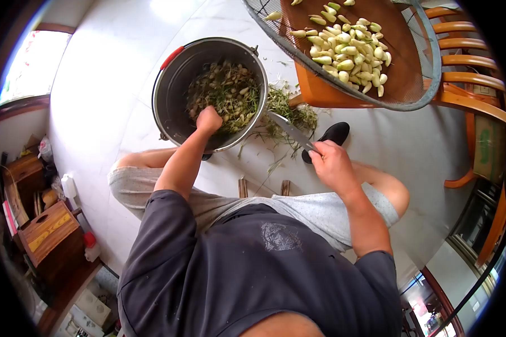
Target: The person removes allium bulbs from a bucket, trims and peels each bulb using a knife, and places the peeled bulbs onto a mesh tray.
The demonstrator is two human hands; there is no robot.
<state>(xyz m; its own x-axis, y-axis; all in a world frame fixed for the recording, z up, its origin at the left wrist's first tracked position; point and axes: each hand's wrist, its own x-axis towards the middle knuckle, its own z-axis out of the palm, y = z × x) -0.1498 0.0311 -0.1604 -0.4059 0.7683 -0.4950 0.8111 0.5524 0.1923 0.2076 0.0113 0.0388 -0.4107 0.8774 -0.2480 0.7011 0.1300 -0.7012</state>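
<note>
My left hand (209,119) is inside a metal bucket (171,104), low over a heap of small unpeeled bulbs with green stems (225,92). Its fingers are curled closed, and whatever they hold is hidden. In my right hand (333,163) is a kitchen knife (291,132), gripped by the handle. The blade points up and left toward the bucket's rim. Green trimmings (292,109) lie scattered on the floor just right of the bucket, partly under the blade.
A wide mesh sieve (396,84) with trimmed pale bulbs (351,50) rests on a wooden chair (320,90) at the upper right. My black shoe (337,135) is by the trimmings. Wooden furniture (50,233) stands at the left, on a pale tiled floor (104,84).
</note>
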